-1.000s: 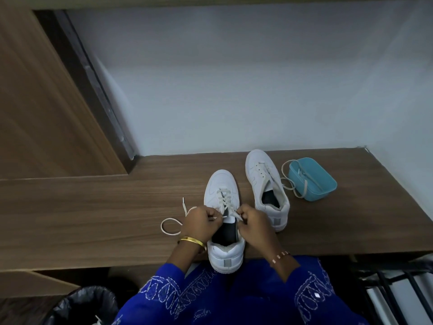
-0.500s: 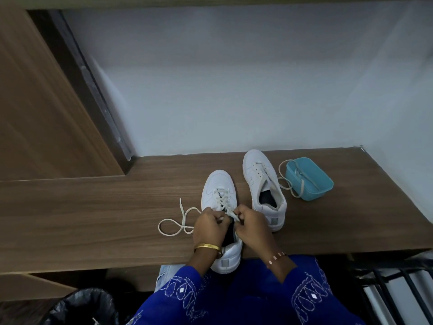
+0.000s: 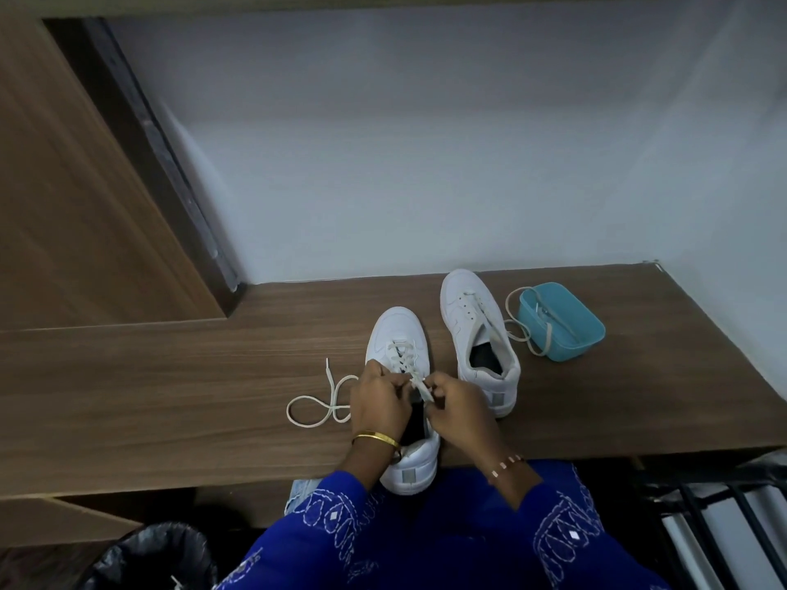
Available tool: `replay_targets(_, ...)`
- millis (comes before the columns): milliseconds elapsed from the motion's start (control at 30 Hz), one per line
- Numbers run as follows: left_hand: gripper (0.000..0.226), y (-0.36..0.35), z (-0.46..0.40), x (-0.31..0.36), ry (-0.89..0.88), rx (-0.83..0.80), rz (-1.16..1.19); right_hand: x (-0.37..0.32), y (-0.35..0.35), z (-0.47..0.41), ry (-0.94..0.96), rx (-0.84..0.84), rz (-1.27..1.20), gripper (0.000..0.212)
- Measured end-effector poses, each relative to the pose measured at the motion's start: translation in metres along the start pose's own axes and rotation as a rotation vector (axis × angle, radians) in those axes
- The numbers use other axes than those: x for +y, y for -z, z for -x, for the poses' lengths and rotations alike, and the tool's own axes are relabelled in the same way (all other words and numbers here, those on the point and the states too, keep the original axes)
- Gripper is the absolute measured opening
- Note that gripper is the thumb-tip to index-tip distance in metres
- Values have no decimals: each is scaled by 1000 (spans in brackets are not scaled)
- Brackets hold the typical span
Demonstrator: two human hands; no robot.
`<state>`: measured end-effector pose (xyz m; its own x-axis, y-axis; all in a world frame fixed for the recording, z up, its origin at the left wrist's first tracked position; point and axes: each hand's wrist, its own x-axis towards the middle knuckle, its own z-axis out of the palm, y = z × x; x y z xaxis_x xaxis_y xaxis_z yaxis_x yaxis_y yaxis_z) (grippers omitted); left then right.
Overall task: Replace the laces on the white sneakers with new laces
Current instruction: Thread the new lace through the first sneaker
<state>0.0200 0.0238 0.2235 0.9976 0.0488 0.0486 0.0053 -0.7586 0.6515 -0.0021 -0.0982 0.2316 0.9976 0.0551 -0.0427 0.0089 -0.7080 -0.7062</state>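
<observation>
Left hand and right hand both pinching the lace over the near sneaker, lace tail looped on the bench left of that sneaker, second sneaker just right of it, teal tub with another lace beyond

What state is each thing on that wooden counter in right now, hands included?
Near sneaker: partly laced, lace end loose on its left.
Far sneaker: barely laced, tongue open.
Blue tub: open, a lace draped over its rim.
Left hand: grips the near sneaker's top.
Right hand: pinches the lace.
</observation>
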Motion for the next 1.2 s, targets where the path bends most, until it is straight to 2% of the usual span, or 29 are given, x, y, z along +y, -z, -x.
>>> replay_targets(133,9,1,-1,-2,-72,69,-97,7,4,-7,-112,-51,-166,18)
replay_targets(267,9,1,0,-2,-76,38,-99,3,1,-16,-111,59,-167,10)
replay_targets(400,11,3,0,-8,-134,39,-113,-5,-2,-19,-137,123,-124,30)
replay_targets(467,15,3,2,-14,-200,76,-132,-5,-1,-21,-196,144,-209,22)
replay_targets(567,36,6,3,-26,-284,103,-161,-7,22,-29,-317,320,-627,19)
replay_targets(667,54,10,2,-39,-255,97,-164,-7,71,-44,-339,565,-918,22)
replay_targets(733,59,9,2,-45,-213,81,-150,-9,102,-50,-275,730,-1025,27)
replay_targets(800,61,8,3,-48,-172,54,-140,-16,121,-49,-194,802,-1011,18)
replay_targets(833,62,7,4,-48,-152,46,-127,-24,125,-45,-179,784,-964,16)
replay_targets(900,62,5,4,-47,-116,24,-98,-37,117,-39,-198,628,-810,14)
replay_targets(1000,62,5,1,-46,-97,-60,-68,-37,76,-31,-255,200,-428,9)
replay_targets(1067,58,6,0,-46,-100,-101,-51,-27,41,-27,-215,-9,-204,17)
replay_targets(1133,52,7,-1,-46,-122,-110,-63,-20,17,-24,-146,-78,55,32)
replay_targets(1200,48,7,0,-46,-135,-96,-68,-19,4,-21,-87,-78,261,32)
